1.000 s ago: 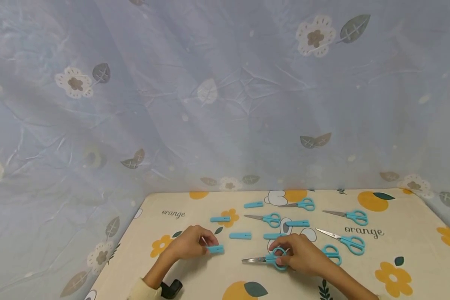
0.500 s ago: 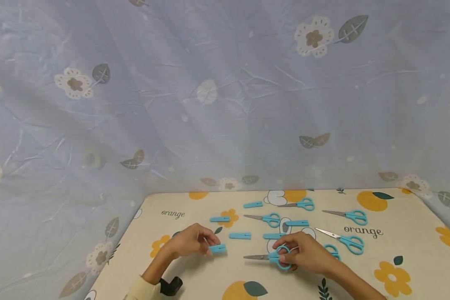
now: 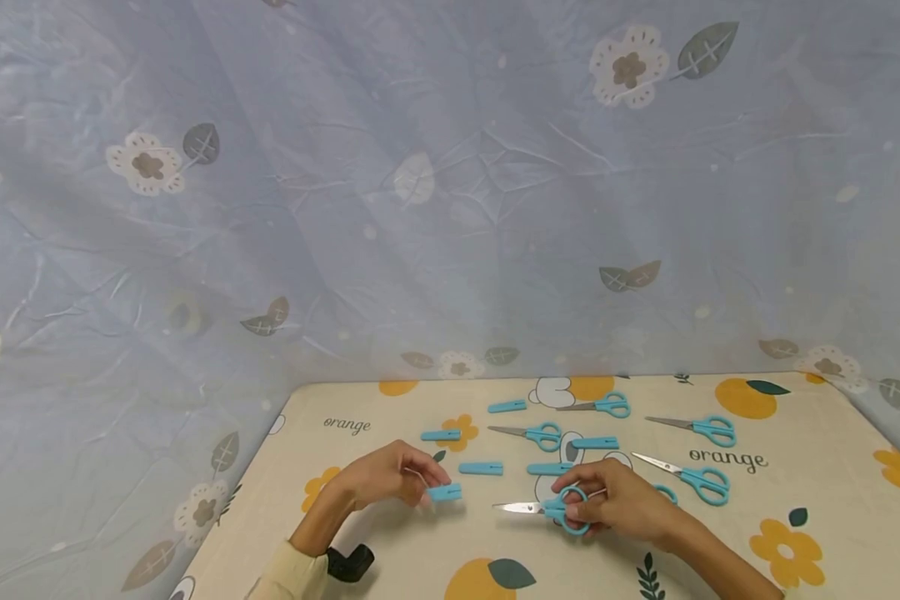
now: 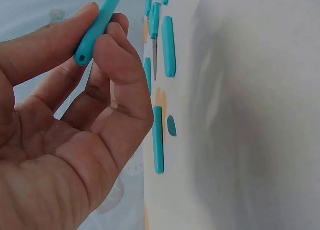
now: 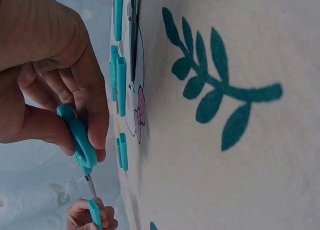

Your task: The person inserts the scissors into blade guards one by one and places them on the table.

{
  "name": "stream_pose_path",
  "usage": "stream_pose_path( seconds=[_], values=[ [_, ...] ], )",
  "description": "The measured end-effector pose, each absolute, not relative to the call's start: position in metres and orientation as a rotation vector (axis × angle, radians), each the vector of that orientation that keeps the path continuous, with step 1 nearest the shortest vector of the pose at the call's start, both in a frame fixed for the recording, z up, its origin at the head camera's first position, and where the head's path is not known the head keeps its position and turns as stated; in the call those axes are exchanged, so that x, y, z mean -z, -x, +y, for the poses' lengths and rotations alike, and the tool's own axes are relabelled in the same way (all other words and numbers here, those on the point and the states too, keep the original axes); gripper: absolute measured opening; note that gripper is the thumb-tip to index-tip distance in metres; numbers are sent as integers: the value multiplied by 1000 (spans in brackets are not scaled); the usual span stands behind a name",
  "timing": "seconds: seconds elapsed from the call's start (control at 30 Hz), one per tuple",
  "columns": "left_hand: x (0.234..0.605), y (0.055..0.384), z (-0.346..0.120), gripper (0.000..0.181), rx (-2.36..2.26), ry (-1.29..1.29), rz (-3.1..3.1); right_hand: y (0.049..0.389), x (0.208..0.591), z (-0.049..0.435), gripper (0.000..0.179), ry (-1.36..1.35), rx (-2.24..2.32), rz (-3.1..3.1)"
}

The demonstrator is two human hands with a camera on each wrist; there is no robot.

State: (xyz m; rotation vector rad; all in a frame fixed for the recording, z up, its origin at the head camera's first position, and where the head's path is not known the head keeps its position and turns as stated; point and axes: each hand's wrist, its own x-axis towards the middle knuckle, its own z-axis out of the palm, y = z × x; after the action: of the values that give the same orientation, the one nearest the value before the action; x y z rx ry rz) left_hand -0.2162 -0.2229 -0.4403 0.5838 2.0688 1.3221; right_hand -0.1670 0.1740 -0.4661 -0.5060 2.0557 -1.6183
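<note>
My left hand pinches a light blue blade cover between thumb and fingertips, its slotted end pointing right. In the left wrist view the cover has a small hole in its near end. With my right hand I hold a pair of scissors by the blue handle loops. Their bare, closed blades point left at the cover, and a short gap lies between tip and cover. In the right wrist view, the scissors line up with the cover; the blade tip overlaps it there.
Several blade covers, such as one cover and another cover, lie on the patterned tablecloth. Around them are several uncovered scissors, mostly to the right. A patterned curtain rises behind. A black object sits at my left wrist.
The left hand has shifted slightly right and up with the cover. The right hand has also drifted slightly right and up with the scissors, whose blades have stayed pointed left.
</note>
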Motion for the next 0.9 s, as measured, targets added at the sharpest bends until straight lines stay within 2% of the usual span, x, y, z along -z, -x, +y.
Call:
stream_pose_path(
  seconds=[0.13,0.37,0.9],
  values=[
    [439,214,-218,30,-1359,-523,2045,167,465,174,36,485,1632,2028],
    [437,213,-211,32,-1402,-451,1949,166,466,175,37,480,1669,1967],
    [433,214,-195,34,-1419,-443,1851,167,464,173,43,469,1686,1969]
  ],
)
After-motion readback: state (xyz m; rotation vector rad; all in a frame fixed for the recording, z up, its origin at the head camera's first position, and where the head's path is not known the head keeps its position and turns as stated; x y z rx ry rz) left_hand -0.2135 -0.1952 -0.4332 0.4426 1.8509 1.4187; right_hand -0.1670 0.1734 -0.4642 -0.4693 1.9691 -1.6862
